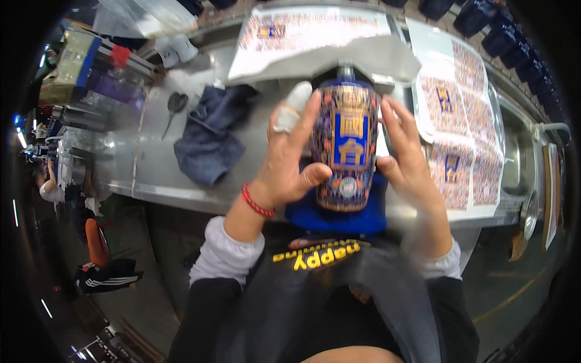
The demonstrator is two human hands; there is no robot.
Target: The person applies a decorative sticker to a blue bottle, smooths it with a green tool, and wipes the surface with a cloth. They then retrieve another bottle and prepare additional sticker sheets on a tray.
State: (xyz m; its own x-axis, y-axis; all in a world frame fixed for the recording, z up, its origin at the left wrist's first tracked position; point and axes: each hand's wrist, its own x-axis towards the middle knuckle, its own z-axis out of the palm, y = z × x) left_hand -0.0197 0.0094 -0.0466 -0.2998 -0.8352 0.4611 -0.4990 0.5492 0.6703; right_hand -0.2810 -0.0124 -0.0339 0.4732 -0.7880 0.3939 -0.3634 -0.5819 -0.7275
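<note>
Between my hands is a dark blue bottle (353, 136) with dense multicoloured patterning, a blue-and-gold panel and a narrow neck pointing away from me. Its base is toward me, over a bright blue cloth (339, 219). My left hand (285, 151) is along the bottle's left side, fingers spread, with the thumb overlapping its front. A white wrapping (295, 109) covers one finger, and a red bracelet (256, 201) circles that wrist. My right hand (407, 148) stands at the bottle's right side with its fingers stretched out and apart; whether they touch it I cannot tell.
Patterned printed sheets lie at the back (315, 30) and right (463, 121) of the metal table (157, 160). To the left are a dark blue cloth (212, 136) and dark scissors (175, 106). A sink (519, 148) is at far right; several dark bottles (502, 42) stand beyond.
</note>
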